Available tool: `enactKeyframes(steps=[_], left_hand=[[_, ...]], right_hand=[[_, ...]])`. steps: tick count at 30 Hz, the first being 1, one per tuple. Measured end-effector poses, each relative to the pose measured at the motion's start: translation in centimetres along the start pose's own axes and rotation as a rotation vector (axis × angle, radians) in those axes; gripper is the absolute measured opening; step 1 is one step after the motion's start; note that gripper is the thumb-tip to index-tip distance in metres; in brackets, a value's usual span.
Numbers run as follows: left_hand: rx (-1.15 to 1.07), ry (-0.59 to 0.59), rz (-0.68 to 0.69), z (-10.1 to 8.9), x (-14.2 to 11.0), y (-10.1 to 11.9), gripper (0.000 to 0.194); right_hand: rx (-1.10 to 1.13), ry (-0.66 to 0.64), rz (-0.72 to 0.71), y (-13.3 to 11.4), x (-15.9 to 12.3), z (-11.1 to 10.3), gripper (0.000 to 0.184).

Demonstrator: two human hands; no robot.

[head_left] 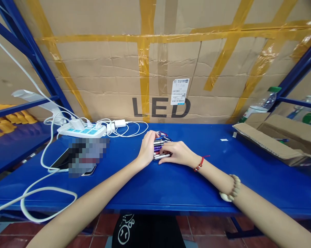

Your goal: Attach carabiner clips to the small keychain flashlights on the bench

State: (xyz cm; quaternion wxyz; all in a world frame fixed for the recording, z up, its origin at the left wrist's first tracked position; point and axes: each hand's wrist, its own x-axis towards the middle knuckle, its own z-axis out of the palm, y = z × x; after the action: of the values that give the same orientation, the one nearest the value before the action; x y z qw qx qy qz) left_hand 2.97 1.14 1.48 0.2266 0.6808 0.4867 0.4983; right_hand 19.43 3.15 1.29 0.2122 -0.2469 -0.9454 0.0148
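Note:
A small pile of slim, shiny pen-like tubes [158, 149] in silver, blue, purple and red lies on the blue table, most of them side by side. Against its left end rests my left hand [147, 148], fingers curved together around the far left side of the pile. My right hand [178, 152] comes in from the right, with thumb and fingers closed on a silver pen-like tube [162, 156] at the near side. Parts of the pile are hidden behind both hands. Blue pieces [166, 138] with thin metal parts stick out at the far end.
At the left are a white power strip [93, 131] with tangled cables and a dark phone-like device [65, 156], partly blurred. An open cardboard box [269, 144] and a green-capped bottle [261, 103] stand at the right. A large taped carton [106, 75] forms the back.

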Motion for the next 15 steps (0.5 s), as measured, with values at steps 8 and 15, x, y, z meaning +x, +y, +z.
enactKeyframes(steps=[8,15], left_hand=[[-0.02,0.001,-0.012,-0.06,0.21,0.05,0.029],[0.222,-0.095,-0.183,0.34,0.15,0.6,0.017]], right_hand=[[0.023,-0.018,0.044,0.01,0.12,-0.15,0.041],[-0.029,0.003,0.03,0.17,0.08,-0.01,0.044]])
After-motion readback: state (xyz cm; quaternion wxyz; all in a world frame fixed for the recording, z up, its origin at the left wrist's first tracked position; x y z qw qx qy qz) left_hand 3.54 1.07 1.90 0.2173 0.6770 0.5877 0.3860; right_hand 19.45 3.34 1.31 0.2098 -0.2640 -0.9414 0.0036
